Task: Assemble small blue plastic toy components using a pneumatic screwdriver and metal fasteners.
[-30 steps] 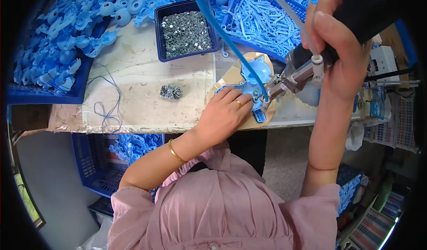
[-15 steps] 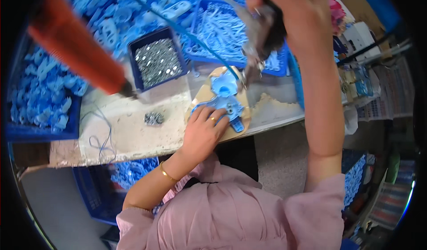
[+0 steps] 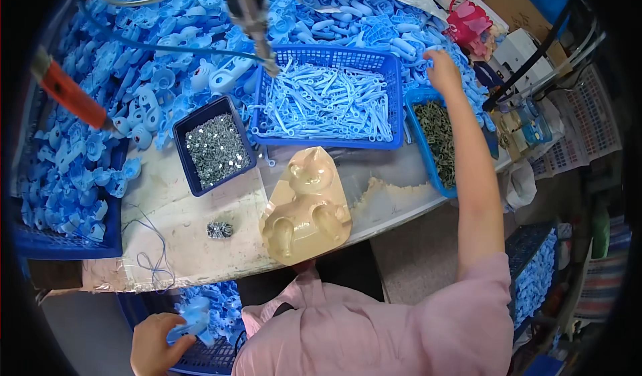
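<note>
My left hand [image 3: 155, 344] is low at the left, below the table edge, its thumb and fingers closed on a blue plastic part [image 3: 195, 317]. The part hangs over a blue crate [image 3: 200, 361] of similar pieces. My right hand [image 3: 444, 73] is stretched far out to the right, at the edge of the pile of blue plastic pieces [image 3: 321, 25]. Its fingers are bent together against the pile; what they hold, if anything, is too small to make out. On the table's near edge lies a tan moulded fixture [image 3: 306, 205], its rounded hollows in plain sight.
A blue basket of light-blue sticks [image 3: 328, 102], a dark tray of screws [image 3: 214, 152] and a blue tray of dark metal pieces [image 3: 438, 138] stand along the table. An orange power driver [image 3: 73, 94] and a metal driver [image 3: 254, 21] hang above the left side.
My left hand left the fixture with the blue part and moved down left over the crate. My right hand released the metal driver and reached the pile; the driver now hangs farther left.
</note>
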{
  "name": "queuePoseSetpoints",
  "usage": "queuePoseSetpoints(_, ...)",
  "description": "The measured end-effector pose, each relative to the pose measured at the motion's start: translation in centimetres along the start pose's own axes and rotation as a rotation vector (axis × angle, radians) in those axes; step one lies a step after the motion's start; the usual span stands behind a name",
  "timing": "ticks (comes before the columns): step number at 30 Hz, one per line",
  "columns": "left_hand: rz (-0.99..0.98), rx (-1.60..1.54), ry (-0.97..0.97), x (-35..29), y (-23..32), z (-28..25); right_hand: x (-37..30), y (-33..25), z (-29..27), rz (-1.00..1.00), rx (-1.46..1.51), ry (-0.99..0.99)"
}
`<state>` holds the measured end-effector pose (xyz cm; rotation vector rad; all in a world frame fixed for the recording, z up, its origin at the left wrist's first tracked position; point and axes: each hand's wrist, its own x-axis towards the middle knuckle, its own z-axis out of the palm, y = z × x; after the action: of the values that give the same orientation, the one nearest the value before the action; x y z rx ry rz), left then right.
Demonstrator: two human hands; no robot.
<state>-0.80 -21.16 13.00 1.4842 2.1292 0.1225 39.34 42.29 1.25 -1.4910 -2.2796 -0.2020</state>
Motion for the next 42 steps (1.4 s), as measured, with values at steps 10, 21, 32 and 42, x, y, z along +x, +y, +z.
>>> queuePoseSetpoints(10, 0.345, -0.155, -0.038, 8.1, 5.3, 1.9, -2.4, -0.3, -1.6, -0.16, -0.164, 0.036)
queuePoseSetpoints(21, 0.616, -0.665, 0.094, 20.0, 18.5, 8.3, -15.9, -17.6, -14.5, -0.381, 0.867, -0.916)
queuePoseSetpoints(32, 0.617, -0.612, -0.004, 19.1, 16.4, 10.8, -1.9, -2.1, 0.2, -0.03, 0.401, 0.005)
queuePoseSetpoints(42, 0.577, -0.585, 0.006, 19.0, 14.7, 11.1, 1.7, -3.2, 3.5, 0.05, -0.042, 0.12)
